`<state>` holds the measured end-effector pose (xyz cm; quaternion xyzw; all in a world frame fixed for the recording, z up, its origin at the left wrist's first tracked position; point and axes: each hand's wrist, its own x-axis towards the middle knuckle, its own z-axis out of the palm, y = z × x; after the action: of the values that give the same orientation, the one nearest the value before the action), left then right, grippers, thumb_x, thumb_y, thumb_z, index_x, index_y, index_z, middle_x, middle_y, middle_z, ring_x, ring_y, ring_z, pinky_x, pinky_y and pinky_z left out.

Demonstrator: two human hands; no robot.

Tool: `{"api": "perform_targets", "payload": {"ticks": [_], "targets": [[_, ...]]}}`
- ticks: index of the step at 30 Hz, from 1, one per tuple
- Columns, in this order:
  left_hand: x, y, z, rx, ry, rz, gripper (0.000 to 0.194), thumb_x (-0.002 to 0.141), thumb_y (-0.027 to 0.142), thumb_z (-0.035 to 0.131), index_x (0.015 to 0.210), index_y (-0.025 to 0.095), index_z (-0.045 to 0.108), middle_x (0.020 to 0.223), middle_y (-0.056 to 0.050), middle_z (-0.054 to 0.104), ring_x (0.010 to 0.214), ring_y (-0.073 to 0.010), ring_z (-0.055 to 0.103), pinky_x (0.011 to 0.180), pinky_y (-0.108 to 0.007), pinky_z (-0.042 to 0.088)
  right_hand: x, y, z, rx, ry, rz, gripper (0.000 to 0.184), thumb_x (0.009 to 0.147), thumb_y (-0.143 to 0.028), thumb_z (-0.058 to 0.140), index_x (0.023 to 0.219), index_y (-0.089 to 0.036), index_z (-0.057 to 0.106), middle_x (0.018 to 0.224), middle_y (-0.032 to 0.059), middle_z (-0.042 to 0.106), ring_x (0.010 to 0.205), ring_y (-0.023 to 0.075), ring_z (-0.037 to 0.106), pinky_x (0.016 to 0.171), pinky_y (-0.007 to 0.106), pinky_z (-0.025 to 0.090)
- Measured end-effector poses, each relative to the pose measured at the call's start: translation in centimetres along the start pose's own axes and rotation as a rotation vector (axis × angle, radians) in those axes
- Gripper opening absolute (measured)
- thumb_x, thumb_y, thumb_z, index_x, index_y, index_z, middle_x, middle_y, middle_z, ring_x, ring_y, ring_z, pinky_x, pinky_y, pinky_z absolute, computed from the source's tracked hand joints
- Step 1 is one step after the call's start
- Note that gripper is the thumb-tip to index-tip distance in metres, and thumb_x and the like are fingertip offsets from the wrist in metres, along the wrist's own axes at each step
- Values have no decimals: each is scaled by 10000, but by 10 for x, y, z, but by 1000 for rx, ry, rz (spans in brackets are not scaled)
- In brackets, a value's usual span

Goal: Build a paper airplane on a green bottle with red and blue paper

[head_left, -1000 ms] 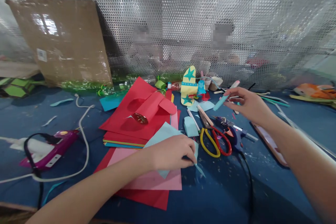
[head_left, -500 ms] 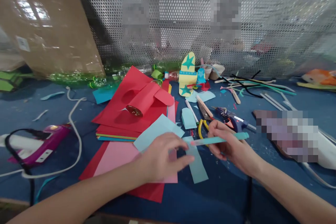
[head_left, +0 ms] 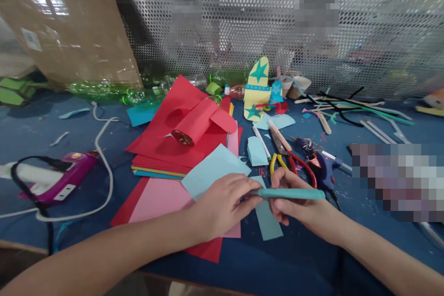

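A slim teal pen (head_left: 293,194) lies nearly level between my hands, above the table. My left hand (head_left: 220,208) pinches its greyish left end between thumb and fingers, hiding the tip. The fingers of my right hand (head_left: 303,210) curl loosely about the barrel, thumb below. Under the pen is a narrow light blue paper strip (head_left: 268,222), with a light blue sheet (head_left: 215,171) to its left. Beyond my right hand rest scissors with red handles (head_left: 305,166) and a yellow-handled tool (head_left: 274,163). A small light blue cut-out (head_left: 257,151) sits just behind.
A red paper-wrapped bottle (head_left: 196,125) lies on stacked red sheets (head_left: 156,148). Behind stands a yellow paper piece with teal stars (head_left: 257,90). A blue glue gun (head_left: 326,169) is at right; a purple power strip (head_left: 69,173) with cables is at left. Metal mesh (head_left: 236,23) closes the back.
My left hand has moved onto the pen's left end and closed there; the pale pink-tipped end is now covered. The pen sits more level, and the view has shifted slightly.
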<state>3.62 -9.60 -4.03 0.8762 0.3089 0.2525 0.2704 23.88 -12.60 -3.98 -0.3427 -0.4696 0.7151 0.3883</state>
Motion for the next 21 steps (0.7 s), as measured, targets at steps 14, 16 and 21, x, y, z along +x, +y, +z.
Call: {"api": "perform_targets", "payload": {"ticks": [14, 16, 21], "targets": [[0, 14, -6, -296, -224, -214, 234, 963, 306, 371, 924, 184, 567, 870, -37, 623, 809, -164, 590, 728, -267, 457, 0, 2, 7, -177, 65, -41, 235, 870, -428, 591, 907, -201, 544, 640, -25, 629, 589, 123, 624, 559, 256, 501], [0, 16, -7, -292, -247, -272, 271, 973, 332, 327, 906, 183, 543, 799, -22, 577, 733, -153, 568, 676, -264, 453, -1, 4, 8, -196, 70, -75, 246, 899, -448, 535, 931, -204, 536, 644, -19, 626, 586, 131, 624, 561, 264, 505], [-1, 18, -7, -360, -318, -318, 285, 990, 341, 264, 1012, 195, 508, 796, -9, 581, 671, -135, 551, 617, -246, 438, -1, 7, 8, -204, 78, -89, 274, 940, -470, 430, 928, -210, 516, 659, -2, 599, 609, 145, 599, 587, 287, 505]]}}
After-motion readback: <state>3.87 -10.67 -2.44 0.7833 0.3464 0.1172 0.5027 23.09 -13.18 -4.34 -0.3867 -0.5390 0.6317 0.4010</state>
